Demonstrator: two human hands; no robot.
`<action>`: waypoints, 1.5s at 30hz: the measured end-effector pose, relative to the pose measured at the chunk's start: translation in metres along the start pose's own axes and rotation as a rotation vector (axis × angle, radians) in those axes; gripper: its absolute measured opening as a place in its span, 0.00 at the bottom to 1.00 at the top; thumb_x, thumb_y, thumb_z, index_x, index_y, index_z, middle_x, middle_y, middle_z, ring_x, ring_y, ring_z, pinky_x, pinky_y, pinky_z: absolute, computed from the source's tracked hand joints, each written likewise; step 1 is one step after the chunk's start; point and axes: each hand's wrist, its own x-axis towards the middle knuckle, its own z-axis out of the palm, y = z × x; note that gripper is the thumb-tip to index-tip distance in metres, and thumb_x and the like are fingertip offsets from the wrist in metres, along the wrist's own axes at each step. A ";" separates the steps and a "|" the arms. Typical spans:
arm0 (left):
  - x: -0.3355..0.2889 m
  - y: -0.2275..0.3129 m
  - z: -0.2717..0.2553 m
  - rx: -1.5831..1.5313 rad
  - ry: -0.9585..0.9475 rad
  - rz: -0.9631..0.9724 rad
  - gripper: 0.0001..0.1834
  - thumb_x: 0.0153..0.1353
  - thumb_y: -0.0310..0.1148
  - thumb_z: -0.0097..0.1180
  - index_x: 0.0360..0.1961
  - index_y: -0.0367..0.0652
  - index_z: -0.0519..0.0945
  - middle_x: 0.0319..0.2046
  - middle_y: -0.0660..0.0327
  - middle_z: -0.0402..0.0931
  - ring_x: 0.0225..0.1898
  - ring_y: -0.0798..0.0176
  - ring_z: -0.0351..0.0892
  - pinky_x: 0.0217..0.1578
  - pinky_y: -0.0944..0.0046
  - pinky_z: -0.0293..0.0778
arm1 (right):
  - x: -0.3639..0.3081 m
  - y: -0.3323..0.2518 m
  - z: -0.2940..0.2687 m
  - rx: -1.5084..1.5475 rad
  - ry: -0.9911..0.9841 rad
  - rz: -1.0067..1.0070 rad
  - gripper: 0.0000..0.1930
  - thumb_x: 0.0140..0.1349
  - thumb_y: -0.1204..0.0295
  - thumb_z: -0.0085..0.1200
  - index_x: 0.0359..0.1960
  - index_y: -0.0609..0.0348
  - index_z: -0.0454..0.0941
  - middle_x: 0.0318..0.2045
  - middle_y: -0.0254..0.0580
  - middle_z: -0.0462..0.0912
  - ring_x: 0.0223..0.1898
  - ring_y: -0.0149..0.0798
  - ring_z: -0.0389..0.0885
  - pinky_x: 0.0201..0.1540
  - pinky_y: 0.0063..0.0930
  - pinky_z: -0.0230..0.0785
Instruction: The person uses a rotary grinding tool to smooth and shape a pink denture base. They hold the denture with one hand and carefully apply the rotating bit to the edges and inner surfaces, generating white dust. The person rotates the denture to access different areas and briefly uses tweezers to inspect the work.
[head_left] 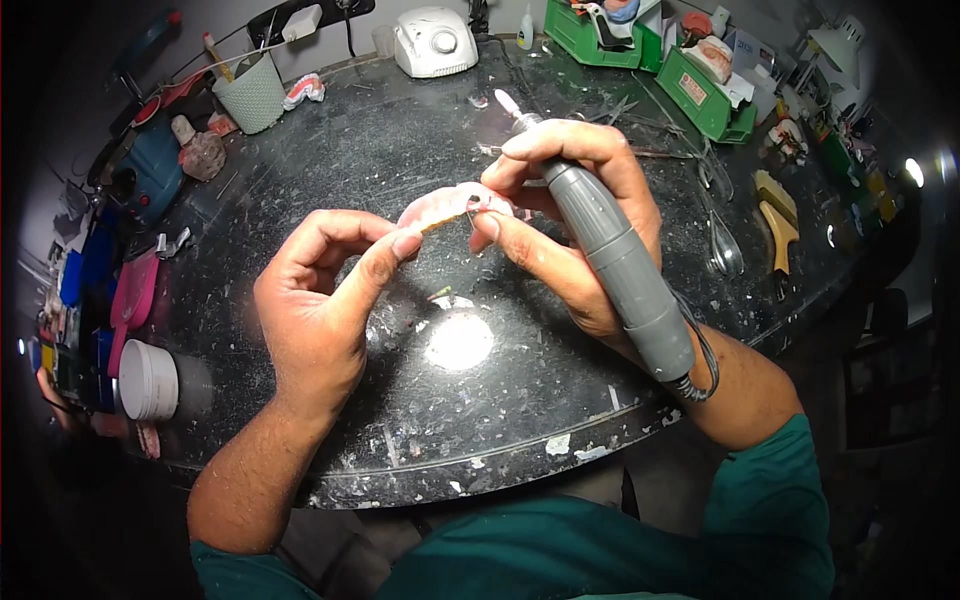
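Between my two hands, above the black workbench, is a pink denture [440,207] with a row of pale teeth along its lower edge. My left hand [318,275] pinches its left end between thumb and fingers. At the other end, the thumb and fingertips of my right hand [585,220] grip the denture too. That same hand also carries a grey rotary handpiece [618,262], which lies tilted across the palm. Its pale pointed bur [507,101] points up and away from the denture, and its cord loops by my right wrist. Fingers partly cover the denture's ends.
A white control box [436,42] stands at the back, with a white woven pot [250,93] and a denture model [304,90] to its left. Green bins [705,104] sit at the back right. A yellow-handled brush [778,235] and white tub [148,380] flank the workbench [400,420].
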 end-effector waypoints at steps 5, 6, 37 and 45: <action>0.002 -0.003 0.002 -0.053 -0.068 -0.081 0.06 0.64 0.27 0.61 0.37 0.34 0.79 0.33 0.62 0.80 0.36 0.72 0.78 0.42 0.71 0.73 | -0.001 0.000 0.002 0.081 0.058 0.060 0.20 0.57 0.84 0.62 0.51 0.58 0.73 0.45 0.36 0.74 0.45 0.26 0.79 0.50 0.20 0.75; 0.002 -0.003 0.002 -0.052 -0.103 -0.098 0.06 0.65 0.28 0.60 0.37 0.34 0.79 0.33 0.62 0.80 0.36 0.72 0.78 0.41 0.71 0.73 | -0.001 0.000 0.001 0.077 0.057 0.062 0.20 0.57 0.84 0.62 0.51 0.59 0.73 0.45 0.36 0.74 0.46 0.27 0.79 0.50 0.21 0.75; -0.007 -0.003 0.009 -0.488 -0.128 -0.014 0.12 0.58 0.14 0.60 0.39 0.37 0.73 0.40 0.53 0.82 0.44 0.65 0.83 0.50 0.66 0.78 | -0.009 0.000 0.017 -0.025 -0.025 -0.360 0.25 0.38 0.86 0.64 0.44 0.63 0.77 0.44 0.51 0.84 0.40 0.42 0.85 0.43 0.30 0.78; -0.006 -0.002 0.008 -0.400 -0.125 0.009 0.11 0.58 0.14 0.59 0.38 0.37 0.73 0.40 0.54 0.82 0.45 0.66 0.82 0.49 0.66 0.77 | -0.008 0.002 0.014 -0.006 -0.047 -0.340 0.24 0.39 0.85 0.64 0.44 0.63 0.77 0.43 0.52 0.84 0.41 0.42 0.85 0.43 0.30 0.79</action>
